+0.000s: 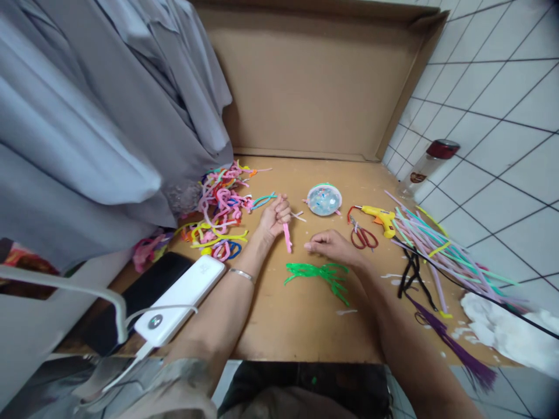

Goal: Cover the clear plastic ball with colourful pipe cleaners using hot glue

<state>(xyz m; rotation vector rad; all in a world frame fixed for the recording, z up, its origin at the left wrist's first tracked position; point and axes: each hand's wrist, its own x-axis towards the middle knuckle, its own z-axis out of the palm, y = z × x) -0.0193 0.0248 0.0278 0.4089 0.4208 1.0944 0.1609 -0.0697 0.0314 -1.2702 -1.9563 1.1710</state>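
Note:
Closed into a fist, my left hand [276,215] grips a pink pipe cleaner [287,238] whose lower end sticks out below the fingers. My right hand [329,245] hovers to the right of it, fingers curled and thumb pressed against them; whatever may be between them is too small to make out. Just below my right hand lies a bunch of bent green pipe cleaners [321,273]. A round dish [324,199] with small shiny bits stands beyond both hands. Near my left hand lies a looped teal pipe cleaner [263,201].
On the left is a tangled pile of coloured pipe cleaners [225,201], with a white power bank [181,299] and cable nearer me. At right lie red-handled scissors [364,237], a yellow glue gun [381,219], straight pipe cleaners [445,250], a purple tassel [458,343] and a bottle [423,171].

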